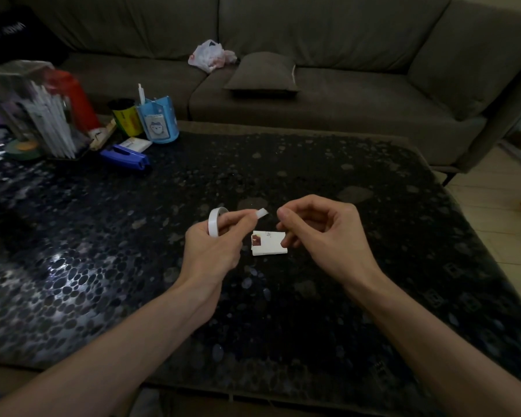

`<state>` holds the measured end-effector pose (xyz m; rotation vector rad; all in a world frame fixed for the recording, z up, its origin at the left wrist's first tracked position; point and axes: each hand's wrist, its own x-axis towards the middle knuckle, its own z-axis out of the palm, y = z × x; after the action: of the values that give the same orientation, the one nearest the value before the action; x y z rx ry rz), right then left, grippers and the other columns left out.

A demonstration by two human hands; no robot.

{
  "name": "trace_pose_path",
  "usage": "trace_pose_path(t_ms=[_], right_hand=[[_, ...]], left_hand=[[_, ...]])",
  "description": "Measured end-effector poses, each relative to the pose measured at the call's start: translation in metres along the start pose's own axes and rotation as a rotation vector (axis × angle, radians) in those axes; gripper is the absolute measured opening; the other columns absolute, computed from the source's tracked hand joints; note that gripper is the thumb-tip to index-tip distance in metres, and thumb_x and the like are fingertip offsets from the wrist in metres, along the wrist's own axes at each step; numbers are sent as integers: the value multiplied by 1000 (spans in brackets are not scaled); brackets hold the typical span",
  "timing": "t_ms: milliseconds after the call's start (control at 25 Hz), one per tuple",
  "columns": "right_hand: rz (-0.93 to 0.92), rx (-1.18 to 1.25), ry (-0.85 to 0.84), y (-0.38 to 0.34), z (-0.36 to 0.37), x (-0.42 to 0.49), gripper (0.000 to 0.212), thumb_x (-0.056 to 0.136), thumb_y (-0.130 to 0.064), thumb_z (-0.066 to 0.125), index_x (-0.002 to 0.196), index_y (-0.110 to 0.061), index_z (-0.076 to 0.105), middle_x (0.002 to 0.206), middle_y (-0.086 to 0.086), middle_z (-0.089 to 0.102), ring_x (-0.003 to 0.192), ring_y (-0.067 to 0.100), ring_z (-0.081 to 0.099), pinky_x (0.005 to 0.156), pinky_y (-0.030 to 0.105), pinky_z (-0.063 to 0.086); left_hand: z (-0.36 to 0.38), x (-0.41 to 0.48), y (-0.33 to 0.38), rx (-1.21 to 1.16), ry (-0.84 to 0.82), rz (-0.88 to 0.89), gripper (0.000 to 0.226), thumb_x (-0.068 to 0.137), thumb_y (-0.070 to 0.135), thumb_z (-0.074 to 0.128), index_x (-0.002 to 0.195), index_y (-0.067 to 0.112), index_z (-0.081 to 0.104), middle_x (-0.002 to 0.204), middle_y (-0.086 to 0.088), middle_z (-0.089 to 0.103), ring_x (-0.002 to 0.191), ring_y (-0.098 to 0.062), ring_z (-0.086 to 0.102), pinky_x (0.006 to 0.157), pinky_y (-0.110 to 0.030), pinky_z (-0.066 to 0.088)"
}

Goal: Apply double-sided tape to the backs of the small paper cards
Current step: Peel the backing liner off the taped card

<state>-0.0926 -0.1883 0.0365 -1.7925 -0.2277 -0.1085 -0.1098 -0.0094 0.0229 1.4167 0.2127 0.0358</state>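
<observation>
They seem to be at the step of drawing off a length of tape. The left hand (214,251) has its grip closed round the roll of double-sided tape (218,221), held above the desk (373,182). The free tape end (261,212) sticks out toward the right hand (322,233). That hand holds nothing. Its grip is a narrow, ready pinch, forefinger just beside the tape end but not touching (as far as I can tell). The small paper cards (269,243) lie stacked on the desk beneath both hands. Next, I'd say, the right hand must pinch the end and pull it over the top card. The blue stapler (125,158), pen pot (158,121) and sofa (313,100) sit well apart, so nothing looks to be in the way.
</observation>
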Motion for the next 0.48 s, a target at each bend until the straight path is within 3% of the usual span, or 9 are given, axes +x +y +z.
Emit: trace_pose_path(t_ms=[240,480], right_hand=[[-4,18,1,-1,1,0,3,96,-21,74,95,-20,77,84,-3,77,71,14,76,64,17,56],[-4,13,2,0,0,0,3,96,-22,74,95,-21,76,85,-3,77,71,14,76,65,17,56]], left_hand=[[1,-1,1,-8,-15,-8,11,94,21,73,92,23,84,55,8,46,51,-8,35,50,-25,28],[2,-3,3,3,-20,-6,10,91,28,75,87,26,84,53,12,49,50,-4,37,50,-23,30]])
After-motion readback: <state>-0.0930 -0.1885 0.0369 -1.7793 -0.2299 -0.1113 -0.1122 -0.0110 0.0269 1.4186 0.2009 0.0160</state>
